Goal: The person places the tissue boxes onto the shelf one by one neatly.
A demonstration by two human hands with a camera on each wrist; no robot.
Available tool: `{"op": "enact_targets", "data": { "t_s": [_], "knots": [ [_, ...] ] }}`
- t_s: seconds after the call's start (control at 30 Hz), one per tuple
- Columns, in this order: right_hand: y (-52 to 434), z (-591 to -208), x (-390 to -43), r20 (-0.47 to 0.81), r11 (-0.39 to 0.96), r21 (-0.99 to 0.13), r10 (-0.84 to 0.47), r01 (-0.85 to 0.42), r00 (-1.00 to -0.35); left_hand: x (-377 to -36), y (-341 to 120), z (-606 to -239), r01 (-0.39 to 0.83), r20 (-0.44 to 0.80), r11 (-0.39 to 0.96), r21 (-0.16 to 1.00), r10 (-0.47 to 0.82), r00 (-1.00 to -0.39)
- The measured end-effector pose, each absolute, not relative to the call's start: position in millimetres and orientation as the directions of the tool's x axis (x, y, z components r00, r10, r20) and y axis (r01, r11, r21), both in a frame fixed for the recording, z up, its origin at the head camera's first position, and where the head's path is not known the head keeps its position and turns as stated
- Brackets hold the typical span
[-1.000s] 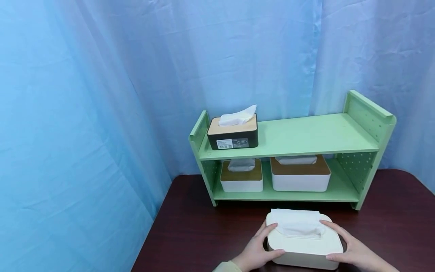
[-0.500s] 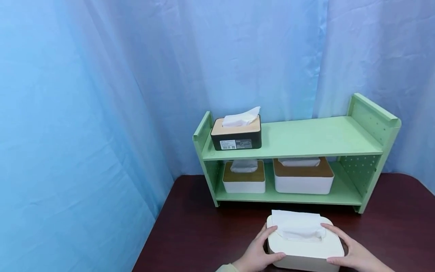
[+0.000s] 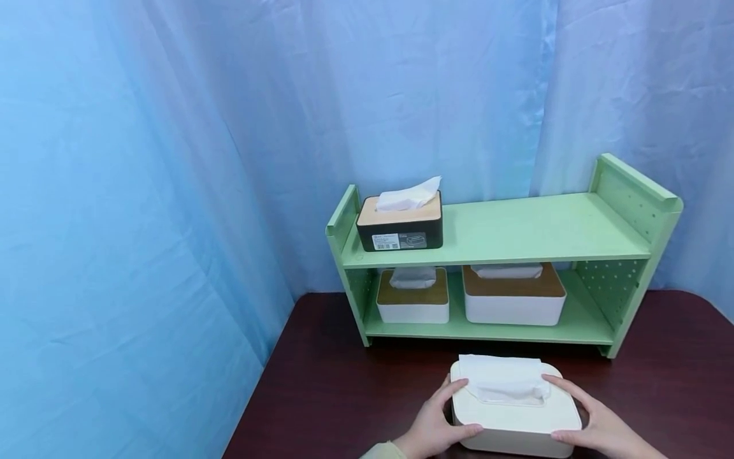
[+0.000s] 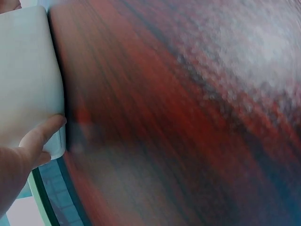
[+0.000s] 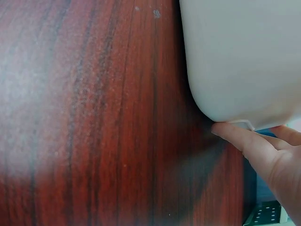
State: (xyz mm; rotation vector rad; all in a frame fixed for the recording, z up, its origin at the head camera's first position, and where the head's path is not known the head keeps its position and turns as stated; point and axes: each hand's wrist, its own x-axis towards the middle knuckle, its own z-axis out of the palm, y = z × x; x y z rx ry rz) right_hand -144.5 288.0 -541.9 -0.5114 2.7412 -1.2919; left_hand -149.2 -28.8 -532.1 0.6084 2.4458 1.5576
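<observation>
- The white tissue box [image 3: 516,417] was cut off by the head view's bottom edge, its base out of sight.
- Both the left hand [image 3: 431,428] and the right hand [image 3: 596,427] ran off that same bottom edge at the wrist.
- The dark table [image 4: 188,122] in the left wrist view was smeared with blur, its grain unreadable.
- The label [image 3: 398,241] on the black tissue box [image 3: 400,222] was too small to read.
- Tissues in the two lower boxes [image 3: 413,299] sat partly behind the green shelf [image 3: 516,233].
</observation>
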Motion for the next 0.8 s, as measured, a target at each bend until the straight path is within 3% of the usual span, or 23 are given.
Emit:
{"op": "enact_targets", "data": {
  "t_s": [0.23, 0.67, 0.8],
  "knots": [
    [288.1, -540.6, -143.9, 0.131, 0.597, -0.743, -0.312, -0.301, -0.941, -150.7, -28.0, -530.8, 0.26, 0.094, 0.344, 0.903, 0.431, -0.897],
    [286.2, -525.6, -141.7, 0.08, 0.602, -0.76, -0.284, -0.243, -0.956, -151.2, -27.4, -521.0, 0.284, 0.117, 0.358, 0.889, 0.423, -0.899],
    [283.6, -515.5, -141.5, 0.143, 0.615, -0.734, -0.276, -0.289, -0.951, -152.9, -28.4, -510.5, 0.302, 0.134, 0.363, 0.882, 0.42, -0.898]
  ]
}}
